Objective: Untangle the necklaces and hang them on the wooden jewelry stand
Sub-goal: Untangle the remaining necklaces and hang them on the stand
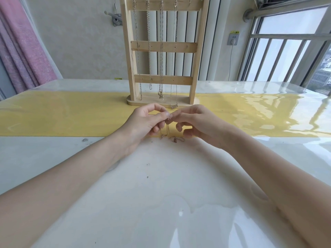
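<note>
A wooden jewelry stand (163, 47) rises at the middle back of the table, with several thin chains (161, 56) hanging from its top hooks down toward its base. Just in front of the base, my left hand (145, 122) and my right hand (195, 122) meet fingertip to fingertip. Both pinch the top of a fine tangled necklace (167, 127). The chain droops from the fingers to the tabletop, where its lower end with a small pendant (176, 139) lies coiled beneath my right hand.
The table (161, 194) is glossy white with a yellow strip (71, 113) across it under a clear cover. A pink curtain (23, 47) hangs at the left. A window with railings (286, 51) and a wall socket (233, 39) are at the right.
</note>
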Available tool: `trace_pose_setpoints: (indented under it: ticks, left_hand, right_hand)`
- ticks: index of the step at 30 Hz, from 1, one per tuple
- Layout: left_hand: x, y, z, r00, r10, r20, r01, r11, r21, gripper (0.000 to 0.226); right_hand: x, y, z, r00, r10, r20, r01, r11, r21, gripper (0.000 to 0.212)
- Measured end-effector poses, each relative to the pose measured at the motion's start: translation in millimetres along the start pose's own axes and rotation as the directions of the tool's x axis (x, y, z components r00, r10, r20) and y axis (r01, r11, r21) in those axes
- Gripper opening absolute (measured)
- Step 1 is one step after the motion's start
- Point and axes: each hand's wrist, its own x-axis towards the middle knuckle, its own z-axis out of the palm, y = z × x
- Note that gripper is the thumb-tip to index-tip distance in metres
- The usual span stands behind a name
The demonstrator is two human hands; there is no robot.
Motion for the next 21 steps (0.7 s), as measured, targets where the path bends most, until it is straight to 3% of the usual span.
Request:
trace_pose_setpoints:
  ticks: [5,12,21]
  left_hand:
    - [-1.7,-2.1,-2.8,0.998,-0.040,0.043,0.039,0.999,0.019,0.012]
    - [2.5,-1.5,-1.7,0.990,-0.129,0.049,0.133,0.986,-0.104,0.016]
    - [4.6,-7.6,-4.3,0.994,-0.109,0.018,0.110,0.993,-0.032,0.004]
  right_hand:
    - [-0.2,2.6,2.6,1.000,-0.004,-0.016,0.002,0.996,-0.089,0.013]
    - [-0.1,0.3,-0.8,0.997,0.054,-0.051,-0.054,0.999,-0.004,0.014]
    - [-0.7,0.7,-1.3,0.999,0.054,-0.009,-0.054,0.998,0.012,0.017]
